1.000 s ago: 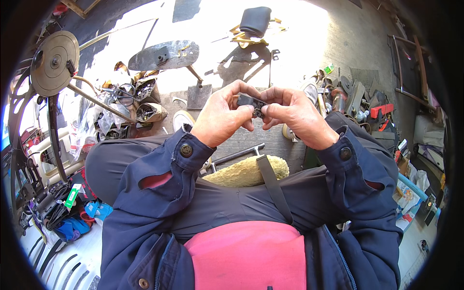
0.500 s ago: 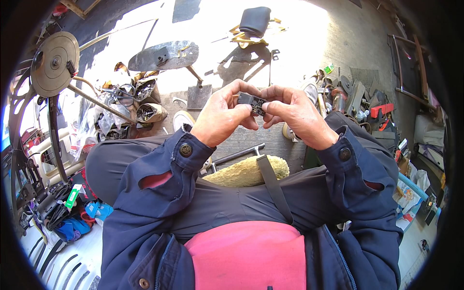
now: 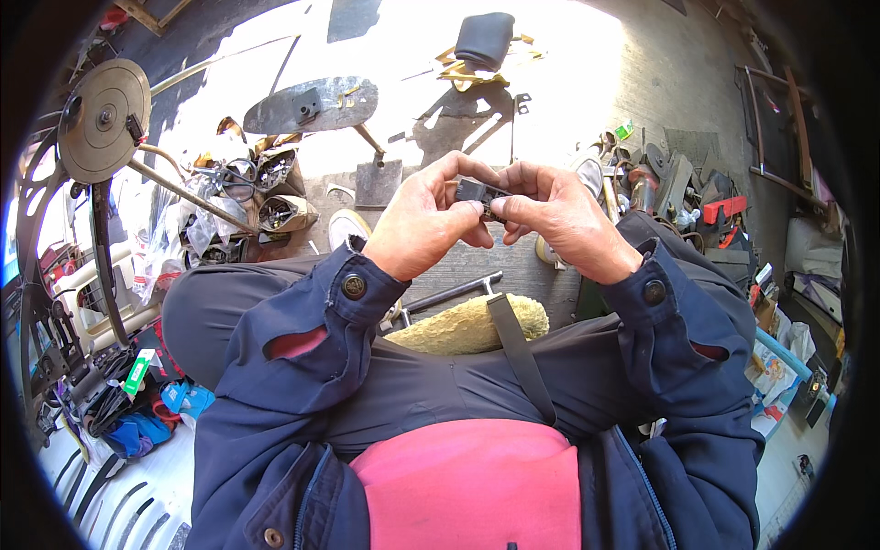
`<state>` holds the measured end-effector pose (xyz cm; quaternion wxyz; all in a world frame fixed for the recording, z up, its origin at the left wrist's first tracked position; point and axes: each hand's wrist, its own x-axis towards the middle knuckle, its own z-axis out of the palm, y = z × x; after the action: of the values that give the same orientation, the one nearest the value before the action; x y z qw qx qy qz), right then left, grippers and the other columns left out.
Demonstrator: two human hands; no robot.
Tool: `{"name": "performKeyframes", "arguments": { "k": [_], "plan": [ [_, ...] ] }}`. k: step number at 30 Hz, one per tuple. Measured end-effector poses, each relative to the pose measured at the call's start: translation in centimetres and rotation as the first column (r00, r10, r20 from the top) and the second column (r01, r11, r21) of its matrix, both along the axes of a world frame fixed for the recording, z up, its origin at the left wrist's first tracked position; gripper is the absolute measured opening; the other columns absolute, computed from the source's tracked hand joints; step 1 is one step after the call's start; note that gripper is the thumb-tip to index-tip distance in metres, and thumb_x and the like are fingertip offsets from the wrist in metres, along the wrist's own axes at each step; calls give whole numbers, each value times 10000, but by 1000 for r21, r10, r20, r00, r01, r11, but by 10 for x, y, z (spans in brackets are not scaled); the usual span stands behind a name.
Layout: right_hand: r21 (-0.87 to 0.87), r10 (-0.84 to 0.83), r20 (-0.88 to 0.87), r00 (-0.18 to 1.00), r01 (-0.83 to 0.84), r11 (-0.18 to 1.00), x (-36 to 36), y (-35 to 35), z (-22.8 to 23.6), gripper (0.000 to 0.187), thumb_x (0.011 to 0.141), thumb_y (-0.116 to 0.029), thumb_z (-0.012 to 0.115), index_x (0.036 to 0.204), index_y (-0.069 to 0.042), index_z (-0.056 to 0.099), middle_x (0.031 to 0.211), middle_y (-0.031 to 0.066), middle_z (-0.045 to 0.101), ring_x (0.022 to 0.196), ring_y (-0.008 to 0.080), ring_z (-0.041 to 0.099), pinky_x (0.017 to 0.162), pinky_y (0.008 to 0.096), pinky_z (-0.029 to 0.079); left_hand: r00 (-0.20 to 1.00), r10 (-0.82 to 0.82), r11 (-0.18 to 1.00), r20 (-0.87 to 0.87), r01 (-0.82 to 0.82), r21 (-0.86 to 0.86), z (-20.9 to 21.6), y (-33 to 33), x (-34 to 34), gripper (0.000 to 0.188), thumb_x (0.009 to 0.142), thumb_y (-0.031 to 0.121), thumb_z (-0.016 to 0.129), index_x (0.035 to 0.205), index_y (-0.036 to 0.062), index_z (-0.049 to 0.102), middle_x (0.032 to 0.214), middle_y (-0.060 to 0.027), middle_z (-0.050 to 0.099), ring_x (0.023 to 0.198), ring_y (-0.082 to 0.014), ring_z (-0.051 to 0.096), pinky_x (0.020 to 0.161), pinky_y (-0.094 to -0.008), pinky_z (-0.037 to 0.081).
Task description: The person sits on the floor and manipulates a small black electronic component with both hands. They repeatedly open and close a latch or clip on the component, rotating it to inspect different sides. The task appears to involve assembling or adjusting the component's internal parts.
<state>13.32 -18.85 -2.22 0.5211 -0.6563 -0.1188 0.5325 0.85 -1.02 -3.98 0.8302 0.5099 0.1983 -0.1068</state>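
A small black block-like part [image 3: 472, 191], with metal bits along its lower edge, is pinched between my two hands above my lap. My left hand [image 3: 423, 218] grips its left end between thumb and fingers. At its right end, my right hand [image 3: 561, 218] closes thumb and fingertips on it. The fingers of both hands hide much of the part, and its exact kind cannot be made out. Below them a yellow fleecy roll [image 3: 472, 325] lies between my legs, with a dark strap [image 3: 520, 357] across it.
To the left stands a machine with a large round wheel [image 3: 104, 121]. Bags of small parts [image 3: 280, 192] sit near my left foot. Ahead are an oblong metal-topped stand [image 3: 312, 105] and a folding stool [image 3: 484, 44]. Tools and a red piece [image 3: 724, 209] crowd the right side.
The black part has turned a little between my fingers, so less of its metal-studded face shows. My arms have hardly moved.
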Motion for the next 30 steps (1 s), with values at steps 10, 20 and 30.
{"name": "performKeyframes", "arguments": {
  "k": [10, 20, 30],
  "plan": [
    [20, 1, 1, 1000, -1, 1000, 0, -1, -1, 352, 1010, -165, 727, 1249, 87, 668, 1045, 98, 729, 867, 121, 703, 769, 274, 612, 1000, -15, 1000, -23, 15, 21, 2, 1, 1, 320, 972, -18, 589, 1292, -23, 600, 997, -95, 718, 809, -132, 740, 765, -303, 662],
    [31, -20, -64, 998, 22, 999, 0, 1, 5, 384, 995, -97, 641, 1324, 100, 650, 1096, 121, 726, 883, 131, 707, 829, 291, 614, 999, 30, 999, -46, -31, -19, 2, 4, 2, 309, 937, -36, 601, 1246, -39, 595, 1009, -116, 735, 815, -140, 745, 741, -307, 671],
    [-18, 21, -13, 1000, -22, 1000, 1, 2, 5, 363, 961, -71, 613, 1293, 66, 666, 1073, 83, 705, 862, 123, 681, 832, 298, 589, 999, -5, 999, -52, 3, -36, 0, 4, 2, 343, 930, -44, 597, 1273, -37, 574, 1023, -122, 736, 824, -160, 757, 764, -309, 672]
  ]
}}
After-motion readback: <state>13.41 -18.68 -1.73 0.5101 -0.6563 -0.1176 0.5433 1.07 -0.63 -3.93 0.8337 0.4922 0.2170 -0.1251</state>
